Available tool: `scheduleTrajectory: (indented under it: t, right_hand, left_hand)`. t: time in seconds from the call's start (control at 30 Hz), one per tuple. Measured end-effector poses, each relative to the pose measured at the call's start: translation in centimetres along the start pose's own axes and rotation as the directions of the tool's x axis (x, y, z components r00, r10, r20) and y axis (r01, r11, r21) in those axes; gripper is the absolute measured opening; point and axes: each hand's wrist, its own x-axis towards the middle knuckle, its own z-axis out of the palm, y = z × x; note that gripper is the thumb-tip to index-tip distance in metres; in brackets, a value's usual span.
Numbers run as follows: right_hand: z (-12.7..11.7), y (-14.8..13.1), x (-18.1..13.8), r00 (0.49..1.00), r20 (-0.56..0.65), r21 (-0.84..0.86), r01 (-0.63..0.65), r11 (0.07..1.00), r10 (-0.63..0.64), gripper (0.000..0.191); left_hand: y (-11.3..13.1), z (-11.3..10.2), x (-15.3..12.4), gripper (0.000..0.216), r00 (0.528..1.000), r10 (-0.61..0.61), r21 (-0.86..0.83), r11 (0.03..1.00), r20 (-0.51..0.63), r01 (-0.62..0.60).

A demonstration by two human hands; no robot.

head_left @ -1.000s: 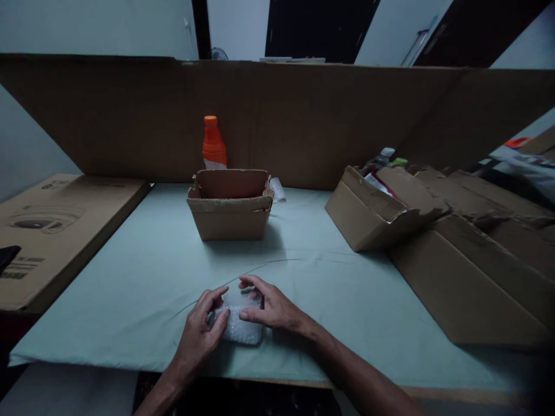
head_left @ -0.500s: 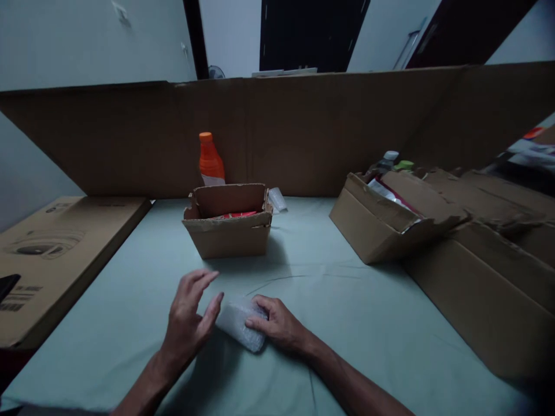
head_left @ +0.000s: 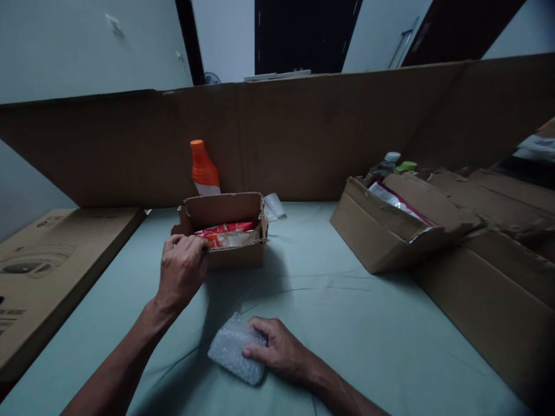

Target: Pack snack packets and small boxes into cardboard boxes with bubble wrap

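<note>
My right hand is closed on the right end of a bubble-wrapped packet, thumb on top, low over the cloth-covered table. What the wrap contains cannot be made out. My left hand reaches forward to a small open cardboard box. Its fingers are curled over the front left rim, and the fingertips are partly hidden. Inside that box lie red and orange packets with a pale, clear-looking wrapper over them.
An orange bottle stands behind the small box, with a crumpled clear plastic piece to its right. A second open box and a larger carton occupy the right. A flat carton lies left. A cardboard panel spans the back.
My left hand has moved forward from beside the packet to the small box's rim. More of the box's contents shows. My right hand still holds the bubble-wrapped packet, now slightly lower in view.
</note>
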Motion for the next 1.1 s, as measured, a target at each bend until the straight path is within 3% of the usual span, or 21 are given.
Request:
scheduleTrajectory:
  t: [0.1,0.2,0.33,0.5,0.57,0.67,0.73,0.8,0.83,0.9,1.0,1.1]
  right_hand:
    - [-1.2,-0.5,-0.5,0.984,0.18,-0.03,-0.003,1.0,0.009,0.021]
    - [-2.1,-1.2,-1.1,0.935,0.355,-0.116,0.037,0.992,0.007,0.021]
    - [-2.1,-2.7,-2.0,0.869,0.494,-0.199,0.126,0.972,-0.012,0.027]
    - [-3.4,-7.1,-4.5,0.738,0.658,-0.035,0.224,0.974,-0.146,0.053]
    - [-4.8,-9.5,-5.7,0.78,0.581,0.035,0.261,0.965,-0.232,0.052]
    - [-6.9,-13.3,-6.8,0.929,0.177,-0.014,0.331,0.943,-0.324,0.034]
    - [-7.6,-15.9,-6.4,0.917,-0.11,-0.127,0.368,0.921,-0.382,0.025]
    - [-7.7,-18.1,-4.9,0.864,-0.237,-0.287,0.375,0.881,-0.445,0.02]
    - [-7.4,-19.0,-3.8,0.856,-0.227,-0.369,0.365,0.855,-0.464,0.019]
    - [-6.2,-20.1,-0.9,0.898,-0.097,-0.515,0.324,0.793,-0.429,0.013]
    - [-3.5,-19.9,3.6,0.963,0.192,-0.729,0.268,0.63,-0.188,0.008]
    - [-0.4,-18.4,6.6,0.941,0.336,-0.878,0.3,0.374,0.035,0.005]
  left_hand:
    - [0.8,-1.8,-1.6,0.013,0.998,0.057,-0.009,0.998,-0.012,-0.058]
    - [2.2,-4.1,-3.1,0.012,0.996,0.09,-0.023,0.996,-0.022,-0.091]
    - [4.5,-7.3,-5.8,0.012,0.998,0.066,-0.108,0.992,0.0,-0.065]
    - [5.9,-10.2,-10.1,0.019,0.994,0.102,-0.214,0.972,0.034,-0.093]
    - [5.8,-10.7,-11.5,0.022,0.991,0.121,-0.245,0.964,0.05,-0.105]
    - [5.3,-10.6,-12.7,0.023,0.989,0.135,-0.279,0.953,0.054,-0.115]
    - [5.2,-10.2,-12.8,0.023,0.991,0.131,-0.29,0.95,0.033,-0.116]
    - [5.3,-9.9,-12.6,0.021,0.994,0.109,-0.299,0.949,0.004,-0.103]
    - [5.4,-9.8,-12.4,0.021,0.996,0.092,-0.305,0.948,-0.01,-0.091]
    - [5.7,-9.7,-12.0,0.021,0.999,0.045,-0.322,0.945,-0.026,-0.051]
    - [5.8,-9.8,-11.6,0.022,1.0,0.006,-0.343,0.939,-0.025,-0.014]
    - [5.8,-10.0,-11.4,0.021,0.999,0.039,-0.344,0.938,-0.017,-0.042]
